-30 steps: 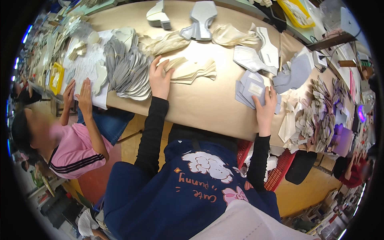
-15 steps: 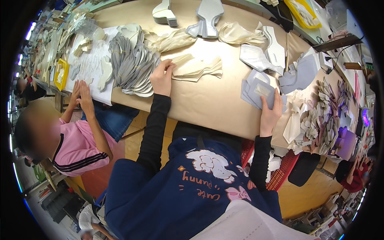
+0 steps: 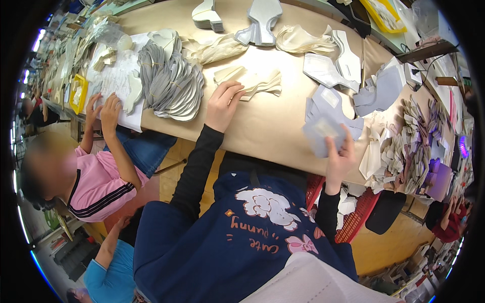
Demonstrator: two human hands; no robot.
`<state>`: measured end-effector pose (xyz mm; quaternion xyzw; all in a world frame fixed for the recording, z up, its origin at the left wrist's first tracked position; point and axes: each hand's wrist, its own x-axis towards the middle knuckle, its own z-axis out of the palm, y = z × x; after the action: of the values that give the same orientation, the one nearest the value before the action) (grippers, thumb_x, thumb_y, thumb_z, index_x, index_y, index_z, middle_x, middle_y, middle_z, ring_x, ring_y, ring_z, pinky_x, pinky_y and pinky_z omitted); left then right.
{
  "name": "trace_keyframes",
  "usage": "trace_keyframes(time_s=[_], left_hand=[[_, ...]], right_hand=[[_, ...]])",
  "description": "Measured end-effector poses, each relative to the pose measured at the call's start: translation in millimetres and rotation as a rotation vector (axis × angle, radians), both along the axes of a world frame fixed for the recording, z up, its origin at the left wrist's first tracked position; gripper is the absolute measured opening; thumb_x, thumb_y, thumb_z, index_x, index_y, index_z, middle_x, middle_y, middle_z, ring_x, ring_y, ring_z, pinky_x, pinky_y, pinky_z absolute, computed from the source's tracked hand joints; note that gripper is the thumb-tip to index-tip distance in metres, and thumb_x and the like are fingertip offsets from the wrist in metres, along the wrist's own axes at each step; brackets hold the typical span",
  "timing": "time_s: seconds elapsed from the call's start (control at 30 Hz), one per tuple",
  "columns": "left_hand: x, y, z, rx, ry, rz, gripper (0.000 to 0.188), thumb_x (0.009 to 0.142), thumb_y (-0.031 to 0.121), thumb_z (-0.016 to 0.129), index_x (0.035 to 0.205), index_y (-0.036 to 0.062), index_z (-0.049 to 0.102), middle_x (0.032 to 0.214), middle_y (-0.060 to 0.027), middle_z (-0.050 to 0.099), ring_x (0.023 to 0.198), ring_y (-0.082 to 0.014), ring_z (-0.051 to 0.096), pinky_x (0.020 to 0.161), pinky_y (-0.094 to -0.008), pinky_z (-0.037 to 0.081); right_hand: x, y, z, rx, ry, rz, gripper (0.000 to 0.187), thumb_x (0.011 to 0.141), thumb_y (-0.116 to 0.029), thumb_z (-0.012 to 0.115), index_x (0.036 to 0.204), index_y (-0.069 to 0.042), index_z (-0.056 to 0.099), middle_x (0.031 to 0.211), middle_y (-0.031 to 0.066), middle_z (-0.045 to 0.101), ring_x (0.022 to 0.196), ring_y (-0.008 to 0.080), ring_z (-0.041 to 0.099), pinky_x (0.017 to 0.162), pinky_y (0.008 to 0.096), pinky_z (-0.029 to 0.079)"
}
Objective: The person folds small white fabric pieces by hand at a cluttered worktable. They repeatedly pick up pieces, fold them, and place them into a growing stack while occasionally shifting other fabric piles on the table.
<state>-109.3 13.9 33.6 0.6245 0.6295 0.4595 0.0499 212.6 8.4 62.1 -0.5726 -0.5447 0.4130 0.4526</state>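
My right hand (image 3: 341, 159) pinches a flat grey cut piece (image 3: 319, 137) with a pale rectangular patch, raised over the near right part of the table and slightly blurred. Just beyond it lie more grey cut pieces (image 3: 323, 103), loosely overlapping. At the middle of the table my left hand (image 3: 222, 107) is closed, thumb and fingertips together on the near edge of thin cream cut pieces (image 3: 265, 85). The fingers partly cover these pieces, so how many they grip is hidden. A cream strip (image 3: 228, 74) shows just beyond the fingers.
Bundled grey-and-white pieces (image 3: 172, 83) lie left of my left hand. Cream bundles (image 3: 303, 40) and white-grey stacks (image 3: 259, 22) line the far side. At right are heaped strips (image 3: 404, 151). A person in pink (image 3: 103, 187) sits at left; a red basket (image 3: 359, 217) stands below.
My right hand has lifted a grey piece off its pile and drawn it toward me. My left hand has moved right and nearer along the cream pieces. A person in blue has appeared lower left.
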Motion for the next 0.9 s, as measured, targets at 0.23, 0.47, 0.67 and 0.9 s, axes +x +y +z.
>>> trace_keyframes(time_s=[0.23, 0.47, 0.67, 0.9], left_hand=[[-12, 26, -13, -0.358, -0.364, -0.132, 0.012, 0.086, 0.003, 0.072, 0.097, -0.0023, 0.073, 0.099, -0.0083, 0.07, 0.082, -0.0174, 0.069, 0.073, -0.0286, 0.055], [-18, 30, -24, -0.384, -0.343, -0.191, 0.01, 0.088, 0.003, 0.07, 0.096, -0.0026, 0.073, 0.098, -0.0087, 0.07, 0.082, -0.0181, 0.068, 0.071, -0.0279, 0.054], [-12, 31, -22, -0.393, -0.316, -0.166, 0.009, 0.089, 0.004, 0.07, 0.093, -0.0043, 0.071, 0.099, -0.01, 0.068, 0.082, -0.0206, 0.068, 0.073, -0.0287, 0.056], [-4, 39, -20, -0.495, -0.196, -0.049, 0.022, 0.082, 0.019, 0.08, 0.084, -0.0008, 0.072, 0.088, -0.0087, 0.062, 0.073, -0.0183, 0.064, 0.067, -0.0307, 0.053]], right_hand=[[-60, -4, 3, 0.146, -0.289, 0.312, 0.038, 0.084, -0.001, 0.072, 0.121, -0.002, 0.065, 0.114, 0.014, 0.064, 0.108, 0.0302, 0.063, 0.091, 0.037, 0.051], [-130, 33, -15, 0.428, -0.312, 0.532, 0.034, 0.086, -0.006, 0.068, 0.12, -0.005, 0.065, 0.112, 0.0126, 0.064, 0.103, 0.0305, 0.062, 0.09, 0.0403, 0.049], [-151, 45, -51, 0.411, -0.393, 0.47, 0.032, 0.088, 0.0, 0.064, 0.12, -0.001, 0.064, 0.115, 0.0147, 0.063, 0.106, 0.0335, 0.061, 0.092, 0.041, 0.05], [-148, 50, -68, 0.426, -0.231, 0.412, 0.023, 0.087, 0.003, 0.063, 0.109, 0.004, 0.066, 0.109, 0.0168, 0.063, 0.1, 0.035, 0.063, 0.087, 0.0409, 0.052]])
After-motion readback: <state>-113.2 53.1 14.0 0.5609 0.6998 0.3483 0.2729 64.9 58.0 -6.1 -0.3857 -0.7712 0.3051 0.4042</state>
